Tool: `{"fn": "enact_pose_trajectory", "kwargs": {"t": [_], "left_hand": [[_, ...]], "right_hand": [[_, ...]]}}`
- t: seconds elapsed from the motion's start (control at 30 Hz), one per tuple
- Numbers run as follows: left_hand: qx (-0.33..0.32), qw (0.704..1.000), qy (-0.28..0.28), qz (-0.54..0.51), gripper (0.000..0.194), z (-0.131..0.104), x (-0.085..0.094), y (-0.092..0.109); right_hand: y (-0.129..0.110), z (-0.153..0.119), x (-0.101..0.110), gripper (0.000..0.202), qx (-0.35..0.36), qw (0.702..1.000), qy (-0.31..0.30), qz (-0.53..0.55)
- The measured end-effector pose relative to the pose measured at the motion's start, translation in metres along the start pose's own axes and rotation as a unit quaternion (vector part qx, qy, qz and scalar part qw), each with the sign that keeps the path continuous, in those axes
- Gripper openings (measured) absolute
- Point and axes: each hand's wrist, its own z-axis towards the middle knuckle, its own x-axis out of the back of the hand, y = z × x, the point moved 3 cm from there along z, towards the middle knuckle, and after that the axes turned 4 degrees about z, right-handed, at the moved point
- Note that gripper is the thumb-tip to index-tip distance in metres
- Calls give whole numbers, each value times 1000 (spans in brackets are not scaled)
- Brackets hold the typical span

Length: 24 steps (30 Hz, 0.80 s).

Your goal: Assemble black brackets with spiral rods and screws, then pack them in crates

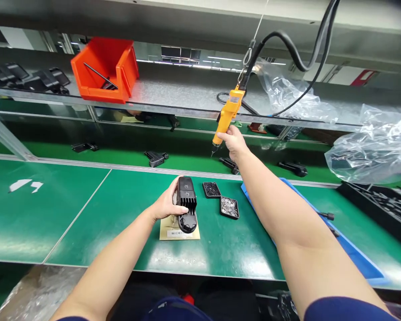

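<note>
My left hand [169,201] grips a black ribbed plastic housing [187,203] from its left side, with the thumb across its front. Beneath the housing lies a pale yellow fixture [165,234] bearing a white printed label. My right hand [234,141] is closed around the lower body of a yellow electric screwdriver [230,109], which hangs from a cord with its bit pointing down. Right of the housing stand two small black trays: a tray of dark screws [211,190] and a tray of shiny metal parts [229,207].
An orange bin [105,69] and several black parts stand on the metal shelf [173,91]. A blue tray [357,263] lies under my right forearm. Beyond it is a long black bin [381,209]. Clear plastic bags [374,145] hang over the right side. Black parts lie behind the table's back edge.
</note>
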Motion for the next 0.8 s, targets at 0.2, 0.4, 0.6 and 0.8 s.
{"fn": "enact_pose_trajectory", "kwargs": {"t": [0.2,0.4,0.6,0.8], "left_hand": [[18,999,-2,-27,127,-1,0,1],[15,1000,-2,-14,130,-4,-1,4],[31,999,4,-9,134,-3,-2,2],[21,999,19,40,133,-3,1,1]], "right_hand": [[14,16,-19,82,-33,999,3,-29],[10,23,-71,53,-45,993,-91,54],[2,18,-90,38,-17,991,-99,88],[-47,-34,-65,38,37,964,-166,203]]}}
